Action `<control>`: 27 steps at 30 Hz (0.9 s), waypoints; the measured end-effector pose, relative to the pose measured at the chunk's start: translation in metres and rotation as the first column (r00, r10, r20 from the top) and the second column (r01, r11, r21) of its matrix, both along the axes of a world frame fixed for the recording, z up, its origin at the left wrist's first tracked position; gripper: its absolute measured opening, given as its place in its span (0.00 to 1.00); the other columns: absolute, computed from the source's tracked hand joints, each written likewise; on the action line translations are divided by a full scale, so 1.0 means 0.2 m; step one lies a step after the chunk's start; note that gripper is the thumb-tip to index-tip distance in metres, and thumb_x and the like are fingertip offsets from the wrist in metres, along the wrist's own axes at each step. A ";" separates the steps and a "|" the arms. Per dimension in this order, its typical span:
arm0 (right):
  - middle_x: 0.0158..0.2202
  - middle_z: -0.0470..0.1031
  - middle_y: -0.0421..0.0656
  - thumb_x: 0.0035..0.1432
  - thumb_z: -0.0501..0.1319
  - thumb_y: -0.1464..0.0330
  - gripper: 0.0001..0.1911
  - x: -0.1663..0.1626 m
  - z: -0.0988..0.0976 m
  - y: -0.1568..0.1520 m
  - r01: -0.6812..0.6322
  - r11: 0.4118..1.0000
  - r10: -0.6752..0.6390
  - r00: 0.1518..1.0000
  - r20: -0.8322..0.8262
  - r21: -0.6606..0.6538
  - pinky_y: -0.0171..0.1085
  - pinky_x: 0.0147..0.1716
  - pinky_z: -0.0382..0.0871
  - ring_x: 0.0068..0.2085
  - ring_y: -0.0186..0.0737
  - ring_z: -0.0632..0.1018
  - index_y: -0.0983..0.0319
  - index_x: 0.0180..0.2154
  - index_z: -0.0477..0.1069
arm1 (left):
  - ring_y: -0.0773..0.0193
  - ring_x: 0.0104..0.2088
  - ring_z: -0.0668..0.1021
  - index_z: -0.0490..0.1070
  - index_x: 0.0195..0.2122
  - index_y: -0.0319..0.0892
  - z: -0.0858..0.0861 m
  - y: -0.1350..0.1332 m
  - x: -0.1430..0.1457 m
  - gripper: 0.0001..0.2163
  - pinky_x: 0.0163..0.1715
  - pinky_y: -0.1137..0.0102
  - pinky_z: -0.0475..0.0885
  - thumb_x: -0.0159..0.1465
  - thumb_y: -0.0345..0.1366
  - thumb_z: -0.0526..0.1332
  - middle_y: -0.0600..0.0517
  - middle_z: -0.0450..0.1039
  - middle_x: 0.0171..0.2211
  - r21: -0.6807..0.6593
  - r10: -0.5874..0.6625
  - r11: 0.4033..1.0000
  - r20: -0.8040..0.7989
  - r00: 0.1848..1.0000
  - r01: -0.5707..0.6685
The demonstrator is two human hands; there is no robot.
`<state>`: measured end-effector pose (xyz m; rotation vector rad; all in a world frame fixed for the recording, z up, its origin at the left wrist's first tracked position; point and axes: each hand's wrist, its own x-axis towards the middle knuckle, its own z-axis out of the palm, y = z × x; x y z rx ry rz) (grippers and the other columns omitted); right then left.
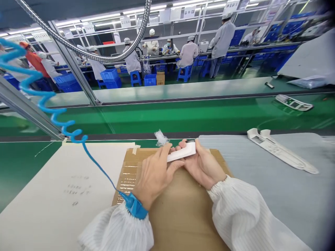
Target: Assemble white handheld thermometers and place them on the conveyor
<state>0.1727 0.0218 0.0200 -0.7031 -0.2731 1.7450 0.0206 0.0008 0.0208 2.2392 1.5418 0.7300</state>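
Both my hands grip a white plastic device [184, 151] with a dark piece at its right end, held just above a brown cardboard sheet [183, 216]. My left hand [157, 170] closes on its left end, thumb along the near side. Around the other end, my right hand [205, 162] has its fingers behind and its thumb at the edge. A blue wrist strap [136, 206] with a coiled blue cord [56, 111] sits on my left wrist. Fingers cover part of the device, so its far side is hidden. Just behind lies a crumpled clear plastic bag [161, 138].
A white plastic housing [282, 150] lies on the grey mat [274, 198] at right. On the green belt [157, 115] rests a housing with a circuit board [294, 103]. A metal hose [104, 58] hangs overhead. Several people work at a far line.
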 end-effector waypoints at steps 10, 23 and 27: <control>0.16 0.63 0.37 0.71 0.47 0.53 0.27 0.06 0.03 0.02 -0.012 0.990 0.018 0.999 0.043 -0.144 0.38 0.32 0.73 0.26 0.38 0.73 0.61 0.25 0.67 | 0.51 0.43 0.82 0.63 0.63 0.53 -0.01 -0.06 0.07 0.18 0.36 0.62 0.73 0.74 0.46 0.49 0.53 0.79 0.49 -0.112 -0.142 0.985 -0.120 0.983 0.129; 0.10 0.55 0.36 0.69 0.49 0.61 0.27 0.05 0.04 0.00 0.073 0.980 -0.052 0.992 0.114 -0.187 0.37 0.30 0.72 0.17 0.33 0.64 0.60 0.17 0.62 | 0.54 0.27 0.81 0.69 0.60 0.45 -0.02 -0.08 0.09 0.21 0.24 0.65 0.69 0.73 0.49 0.49 0.50 0.81 0.31 0.032 -0.162 0.983 -0.299 0.940 0.179; 0.19 0.68 0.39 0.72 0.47 0.57 0.26 0.04 0.03 0.00 0.010 0.999 -0.007 0.998 0.070 -0.040 0.38 0.36 0.74 0.26 0.37 0.74 0.61 0.25 0.70 | 0.54 0.36 0.82 0.69 0.59 0.48 -0.02 -0.05 0.06 0.19 0.30 0.66 0.72 0.74 0.47 0.50 0.50 0.82 0.40 0.052 -0.045 0.997 -0.249 0.967 0.059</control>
